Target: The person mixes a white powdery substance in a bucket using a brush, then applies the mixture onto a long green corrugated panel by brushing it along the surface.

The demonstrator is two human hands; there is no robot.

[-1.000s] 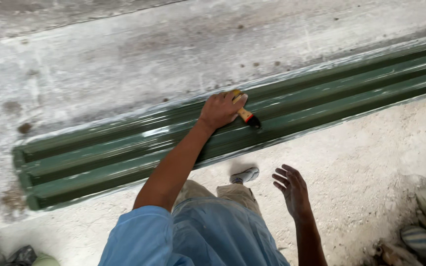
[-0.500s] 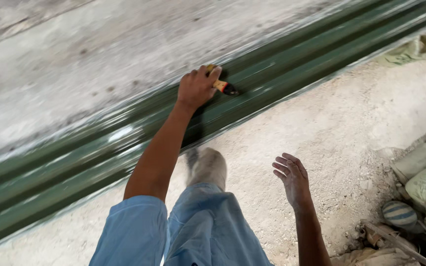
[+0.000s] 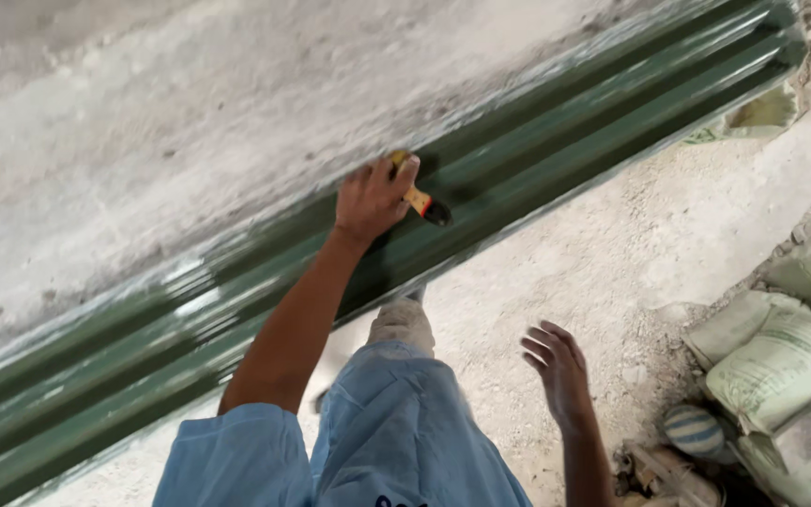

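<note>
My left hand (image 3: 371,198) is closed on a paintbrush (image 3: 421,201) with a yellow handle and dark bristles. The bristles rest on a long green corrugated sheet (image 3: 556,141) that lies diagonally across the concrete floor, its paint wet and glossy. My right hand (image 3: 558,364) hangs free above the dusty ground near my side, fingers spread and holding nothing. My leg in light blue trousers (image 3: 396,422) and one dusty foot (image 3: 404,319) stand beside the sheet's near edge.
Several pale filled sacks (image 3: 781,357) are piled at the lower right, with a striped round object (image 3: 694,430) and debris beside them. Bare grey concrete (image 3: 190,122) spreads beyond the sheet. A greenish scrap (image 3: 760,113) lies by the sheet's far right end.
I have stepped rightward along the sheet, and its right end has come into view. The brush stays on the green surface in my left hand; my right hand remains spread.
</note>
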